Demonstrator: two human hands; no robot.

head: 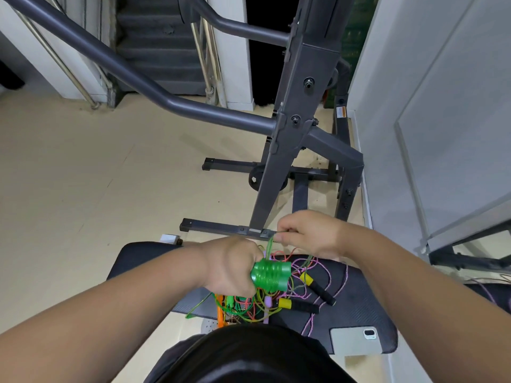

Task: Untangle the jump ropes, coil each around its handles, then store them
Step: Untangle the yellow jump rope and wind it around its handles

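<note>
My left hand (pixel 232 265) grips the green jump rope (pixel 271 275), whose cord is wound in tight coils around its handles. A free strand of that green cord rises from the coil to my right hand (pixel 307 233), which pinches it just above. Below both hands a tangle of ropes (pixel 249 305) in green, orange, red and yellow lies on the black padded bench (pixel 359 297). A pink rope (pixel 329 272) loops across the pad beside two black handles with yellow caps (pixel 298 304). A lilac handle (pixel 267 302) lies in the tangle.
A grey phone (pixel 356 341) lies face down on the bench's near right corner. A dark steel gym rack (pixel 293 150) stands right behind the bench, its foot bar (pixel 215 226) close to my hands. Beige floor (pixel 83 175) spreads left; a white wall (pixel 442 106) stands at right.
</note>
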